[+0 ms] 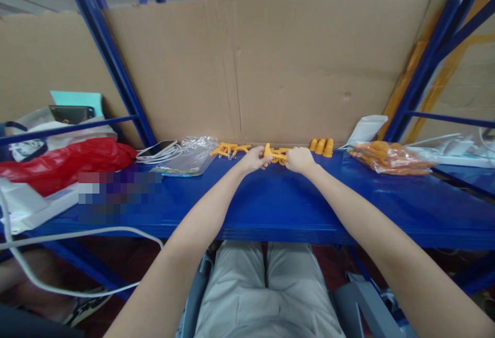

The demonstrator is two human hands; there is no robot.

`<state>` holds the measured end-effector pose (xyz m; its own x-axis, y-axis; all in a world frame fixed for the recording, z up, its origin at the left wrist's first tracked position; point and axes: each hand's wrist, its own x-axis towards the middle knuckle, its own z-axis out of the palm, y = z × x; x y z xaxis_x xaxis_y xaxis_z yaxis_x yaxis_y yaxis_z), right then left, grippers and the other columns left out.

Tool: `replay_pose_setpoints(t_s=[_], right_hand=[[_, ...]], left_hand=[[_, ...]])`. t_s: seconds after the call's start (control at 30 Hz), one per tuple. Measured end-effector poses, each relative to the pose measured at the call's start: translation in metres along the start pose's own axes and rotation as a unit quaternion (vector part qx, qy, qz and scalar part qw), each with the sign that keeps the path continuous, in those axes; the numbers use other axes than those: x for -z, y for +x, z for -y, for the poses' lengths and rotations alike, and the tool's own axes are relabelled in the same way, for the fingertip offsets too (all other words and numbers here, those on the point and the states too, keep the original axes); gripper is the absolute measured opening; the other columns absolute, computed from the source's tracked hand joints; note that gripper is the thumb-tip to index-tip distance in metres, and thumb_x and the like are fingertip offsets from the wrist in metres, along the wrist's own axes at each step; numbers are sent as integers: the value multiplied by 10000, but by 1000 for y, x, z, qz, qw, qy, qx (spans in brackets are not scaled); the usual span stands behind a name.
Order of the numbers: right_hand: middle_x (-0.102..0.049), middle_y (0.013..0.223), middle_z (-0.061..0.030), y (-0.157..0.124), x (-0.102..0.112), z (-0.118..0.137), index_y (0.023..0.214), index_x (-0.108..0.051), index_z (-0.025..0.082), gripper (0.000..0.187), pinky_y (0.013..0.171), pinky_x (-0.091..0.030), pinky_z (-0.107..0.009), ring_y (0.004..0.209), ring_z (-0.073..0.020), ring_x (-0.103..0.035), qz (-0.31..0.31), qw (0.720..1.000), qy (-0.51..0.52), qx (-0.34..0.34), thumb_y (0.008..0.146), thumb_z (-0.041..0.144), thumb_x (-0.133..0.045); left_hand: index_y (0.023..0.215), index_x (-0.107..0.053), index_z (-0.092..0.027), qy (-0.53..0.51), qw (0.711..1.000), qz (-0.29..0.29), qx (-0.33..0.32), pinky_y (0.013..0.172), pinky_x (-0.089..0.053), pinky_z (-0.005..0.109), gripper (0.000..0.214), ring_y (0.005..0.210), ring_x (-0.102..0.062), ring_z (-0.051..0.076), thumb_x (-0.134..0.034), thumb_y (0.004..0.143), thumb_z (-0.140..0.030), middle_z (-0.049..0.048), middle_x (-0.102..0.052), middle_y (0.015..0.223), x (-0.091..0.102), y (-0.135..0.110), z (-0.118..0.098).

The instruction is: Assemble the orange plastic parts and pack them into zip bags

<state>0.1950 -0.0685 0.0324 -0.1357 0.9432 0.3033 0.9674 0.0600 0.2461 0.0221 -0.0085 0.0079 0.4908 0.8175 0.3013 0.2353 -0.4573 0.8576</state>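
Observation:
Both my hands are raised over the back of the blue shelf, close to the cardboard. An orange branched plastic piece (pixel 275 156) spans the gap between them. My left hand (pixel 253 159) pinches its left end, and my right hand (pixel 300 160) is wrapped round its right end. More orange parts lie just behind this piece, partly hidden by it and my hands. Left of my left hand is a group of orange branched pieces (pixel 229 149) with small metal bits. Several orange cup-shaped pieces (pixel 322 146) stand beyond my right hand.
A clear plastic bag (pixel 189 160), a phone with a white cable (pixel 160 150) and a red bag (pixel 69 162) are on the left. A bag of orange parts (pixel 391 157) lies right. The cardboard wall (pixel 301 69) closes off the back. Blue posts (pixel 119 64) flank the shelf (pixel 286 209).

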Motion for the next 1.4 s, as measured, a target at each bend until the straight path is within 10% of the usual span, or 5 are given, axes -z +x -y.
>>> replay_pose_setpoints(t_s=[0.73,1.17,1.4], right_hand=[[-749,1027,-178,0,7,-12,1105,-745,120,416,792,-513,-302,1009,-286,-709,35,998,45,39,916,321,-434],[-737,995,-230,0,6,-8,1045,-738,85,334,809,-492,-325,1004,-296,-706,-48,999,-8,6,910,218,-462],[-726,1020,-248,-1,5,-7,1058,-722,64,347,796,-474,-344,993,-311,-706,-47,998,-11,26,913,181,-428]], left_hand=[[978,-629,-156,358,911,-85,-189,785,-444,279,142,872,-637,198,-638,855,-224,70,-695,931,1,-16,-25],[814,-594,-155,84,985,6,152,421,-340,223,657,430,-507,110,-260,931,-708,41,-631,600,0,-20,-31],[748,-564,-167,-132,962,32,238,435,-356,231,467,424,-493,101,-482,927,-591,34,-636,591,0,-15,-26]])
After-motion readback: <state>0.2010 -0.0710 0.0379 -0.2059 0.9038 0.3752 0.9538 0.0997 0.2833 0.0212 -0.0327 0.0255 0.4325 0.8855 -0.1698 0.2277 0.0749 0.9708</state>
